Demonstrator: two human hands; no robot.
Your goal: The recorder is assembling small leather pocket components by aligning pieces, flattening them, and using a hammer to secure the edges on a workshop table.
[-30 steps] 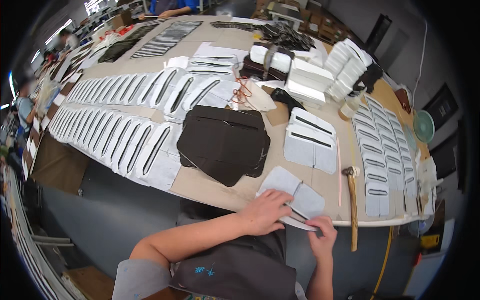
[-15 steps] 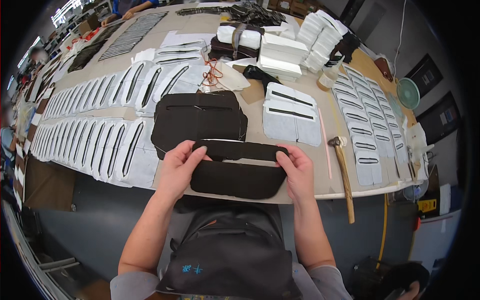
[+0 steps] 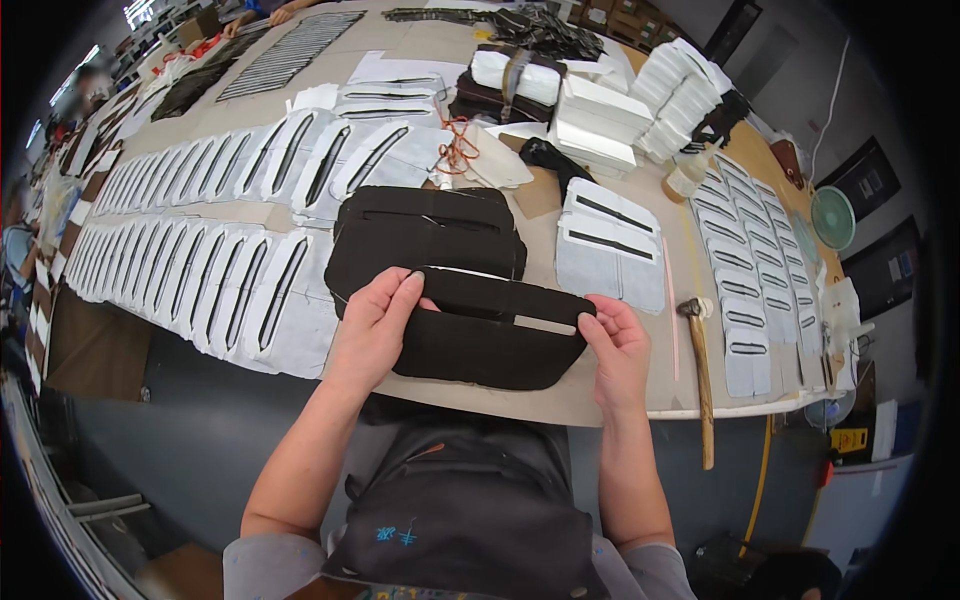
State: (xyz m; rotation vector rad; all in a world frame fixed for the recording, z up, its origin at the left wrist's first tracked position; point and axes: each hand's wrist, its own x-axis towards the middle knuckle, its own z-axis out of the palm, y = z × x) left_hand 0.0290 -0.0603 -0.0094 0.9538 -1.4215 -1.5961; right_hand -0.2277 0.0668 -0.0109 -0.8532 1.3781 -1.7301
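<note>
Between my hands, a dark brown panel (image 3: 490, 350) with rounded corners and a long slot is held at the table's near edge. My left hand (image 3: 378, 325) pinches its upper left part, the thumb on top and a fingertip showing in the slot. At the upper right corner my right hand (image 3: 615, 340) grips the panel between thumb and fingers. A pale strip shows through the slot's right end. Just beyond lies a stack of similar dark panels (image 3: 425, 240), partly hidden by the held one. Right of that stack lie pale grey slotted pieces (image 3: 612, 270).
A hammer (image 3: 704, 390) with a wooden handle overhangs the near edge at right. Rows of slotted grey pieces (image 3: 190, 290) cover the left, more (image 3: 745, 310) the right. White stacks (image 3: 600, 115), a jar (image 3: 684, 180) and orange cord (image 3: 457, 150) stand farther back. Another person's hand (image 3: 285, 14) is far left.
The whole view has shifted, so the table appears farther right. The held panel now tilts down to the right. My left hand has moved inward along its upper edge, a fingertip in the slot.
</note>
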